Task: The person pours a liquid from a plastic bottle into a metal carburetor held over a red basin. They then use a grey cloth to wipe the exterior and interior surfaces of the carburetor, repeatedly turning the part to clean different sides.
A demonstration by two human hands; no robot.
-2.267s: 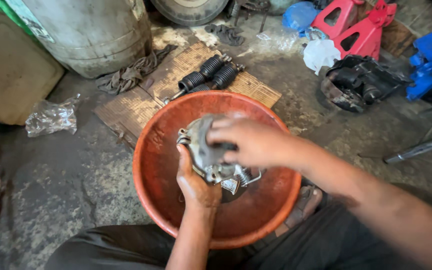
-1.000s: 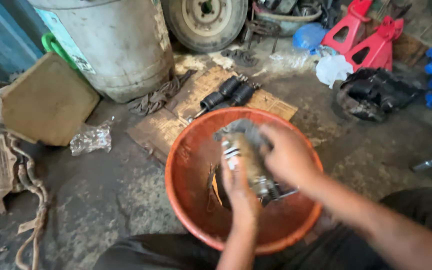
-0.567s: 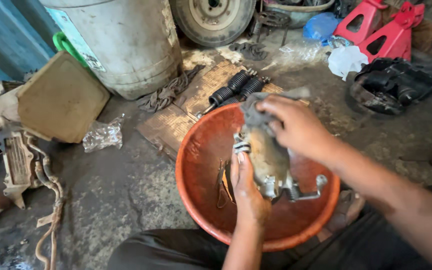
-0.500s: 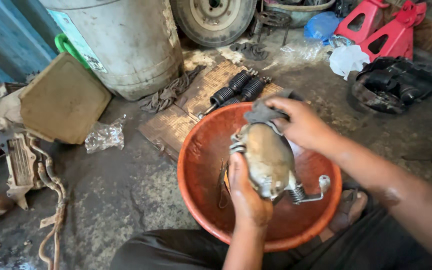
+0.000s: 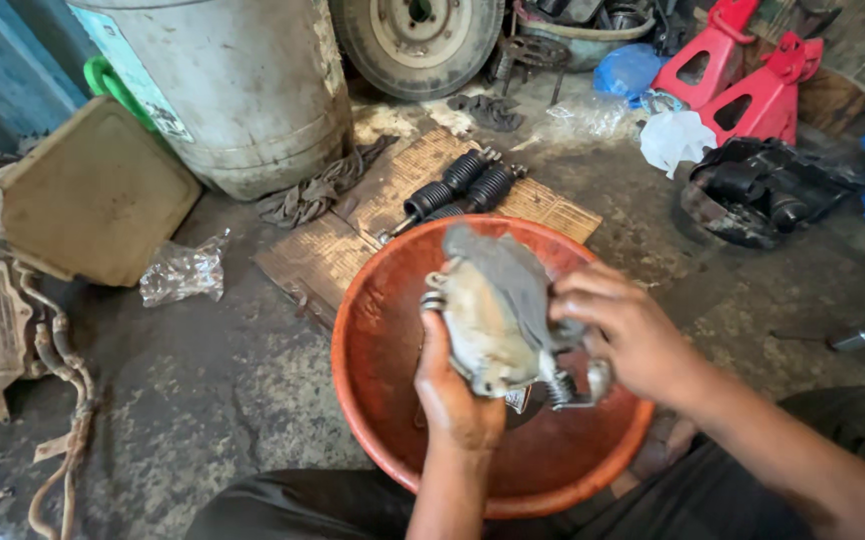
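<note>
Hands: two, both the person's own, left hand [image 5: 456, 395] and right hand [image 5: 625, 330], both over the orange basin [image 5: 378, 350].
Metal part: one, grey and greasy [image 5: 483, 325], held above the middle of the basin, not resting in it.
Rag: one grey rag [image 5: 513, 275], draped over the top of the metal part.
Left grip: fingers curled around the lower left side of the metal part, holding it from below.
Right grip: fingers pressed together on the rag against the part's right side (the thumb is hidden).
Red stands: two [image 5: 753, 85], at the top right on the floor.
Black rubber boots: two ribbed ones [image 5: 463, 185], side by side on the cardboard [image 5: 353, 235] just behind the basin.
Drum: one pale drum [image 5: 238, 85] at the top left, with a light blue label [image 5: 118, 35] on its left side.
Bags: one clear crumpled bag [image 5: 183, 272] left of the cardboard, one blue [image 5: 628, 70] and one white [image 5: 675, 138] near the stands.
Wheel: one [image 5: 418, 40], behind the drum.
</note>
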